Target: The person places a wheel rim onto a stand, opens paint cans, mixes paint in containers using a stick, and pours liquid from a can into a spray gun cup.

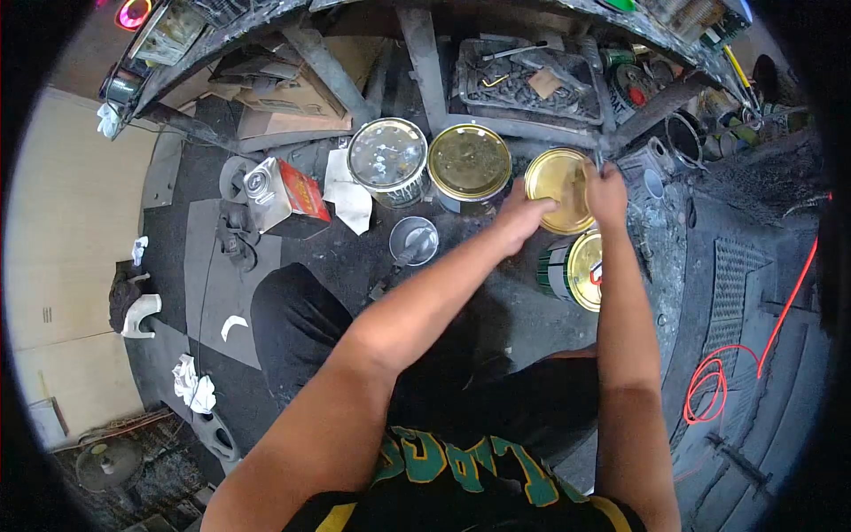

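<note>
A can with a gold lid (548, 173) is between my two hands. My left hand (525, 215) grips its left side, with the thumb resting on the lid. My right hand (607, 193) is closed at the lid's right edge around a thin metal tool (599, 158). Only a little of that tool shows, so its kind is unclear. Just below stands a green and white can (557, 270) with a gold lid and a red mark on top. To the left are a can with a dark gold lid (470, 162) and one with a paint-spattered lid (387, 153).
A small grey pot (414, 240) with something in it sits on the floor. Further left is a rectangular red and silver tin (288, 199). A workbench (421, 62) spans the back, with a cluttered tray (529, 84) beneath. An orange hose (706, 390) lies coiled at right.
</note>
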